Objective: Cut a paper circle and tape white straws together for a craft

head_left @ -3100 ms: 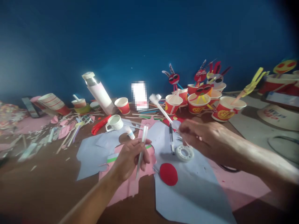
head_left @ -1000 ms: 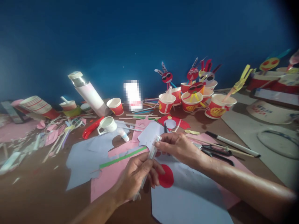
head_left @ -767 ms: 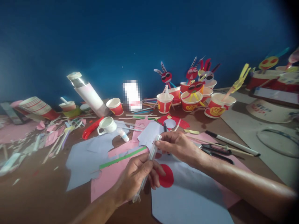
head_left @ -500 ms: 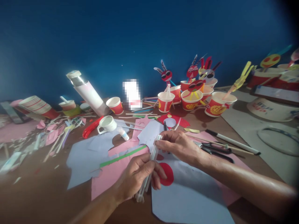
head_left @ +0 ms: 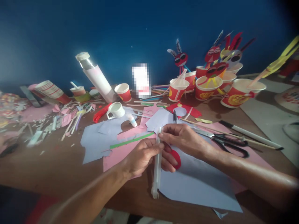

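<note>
Both hands are on a long, narrow, whitish see-through bundle (head_left: 157, 179), perhaps straws or a plastic sleeve; its exact kind is unclear. It stands almost upright above the table edge. My left hand (head_left: 146, 155) is closed around its upper middle, while my right hand (head_left: 182, 135) pinches its top end between thumb and finger. Behind my left fingertips lies a red paper circle (head_left: 177, 160) on a large pale blue sheet (head_left: 198, 183). A green strip (head_left: 132, 140) crosses the pink paper (head_left: 128, 157) left of the hands. Past my right hand lies a black pen (head_left: 175, 117).
Black-handled scissors (head_left: 229, 144) and a black-and-white stick (head_left: 252, 136) lie at right. Paper cups (head_left: 207, 88) with paper figures stand behind. A white flask (head_left: 99, 81), a mug (head_left: 116, 110) and a glue bottle (head_left: 132, 120) are at left, near paper scraps (head_left: 64, 118).
The bundle has swung from slanted to nearly upright, still in both hands. My left hand has moved up along it, closer to my right. The view has shifted, so the cups sit farther right.
</note>
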Available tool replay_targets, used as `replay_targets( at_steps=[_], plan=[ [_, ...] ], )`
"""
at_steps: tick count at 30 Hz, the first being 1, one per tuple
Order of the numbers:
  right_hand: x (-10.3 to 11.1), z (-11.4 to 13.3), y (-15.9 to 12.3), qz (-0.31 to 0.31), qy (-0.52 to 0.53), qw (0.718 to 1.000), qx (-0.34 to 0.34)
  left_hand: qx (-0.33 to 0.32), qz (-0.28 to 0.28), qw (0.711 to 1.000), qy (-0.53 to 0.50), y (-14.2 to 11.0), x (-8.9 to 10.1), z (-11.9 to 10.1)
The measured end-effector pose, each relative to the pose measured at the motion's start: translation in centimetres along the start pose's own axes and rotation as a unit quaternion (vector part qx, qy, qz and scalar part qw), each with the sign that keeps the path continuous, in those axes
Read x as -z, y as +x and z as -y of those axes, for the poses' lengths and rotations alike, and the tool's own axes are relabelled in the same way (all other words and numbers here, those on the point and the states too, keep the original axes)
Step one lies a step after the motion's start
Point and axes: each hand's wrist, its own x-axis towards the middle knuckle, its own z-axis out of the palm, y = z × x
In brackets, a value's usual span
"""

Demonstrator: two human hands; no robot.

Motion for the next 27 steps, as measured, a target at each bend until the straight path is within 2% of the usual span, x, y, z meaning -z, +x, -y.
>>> replay_targets(
  at_steps=[2,4,7,9,14,18,24,27],
  plan=[
    [0.1,0.2,0.0,-0.009,0.033,0.999,0.005,-0.040,-0.028,0.999,-0.022,-0.1,0.3,-0.4],
    [0.2,0.3,-0.1,-0.030,0.024,0.999,-0.008,-0.113,-0.075,0.990,-0.045,-0.1,0.7,-1.0],
    [-0.1,0.3,-0.3,-0.025,-0.026,0.999,-0.037,-0.223,-0.156,0.959,-0.078,-0.1,1.4,-1.7],
    [-0.6,0.2,-0.6,-0.006,-0.056,0.998,-0.037,-0.259,-0.192,0.942,-0.093,0.0,1.6,-1.9],
    [-1.8,0.2,-1.3,0.021,-0.114,0.993,0.000,-0.282,-0.227,0.925,-0.114,0.1,1.8,-1.9],
    [-2.3,0.2,-1.7,0.002,-0.183,0.983,0.031,-0.281,-0.239,0.921,-0.123,0.1,1.7,-2.0],
    [-2.7,-0.7,-1.7,-0.031,-0.257,0.950,0.178,-0.281,-0.249,0.915,-0.146,0.2,1.7,-2.0],
    [-2.5,-0.9,-1.9,-0.007,-0.302,0.916,0.263,-0.287,-0.255,0.909,-0.164,0.0,2.2,-2.4]
  ],
)
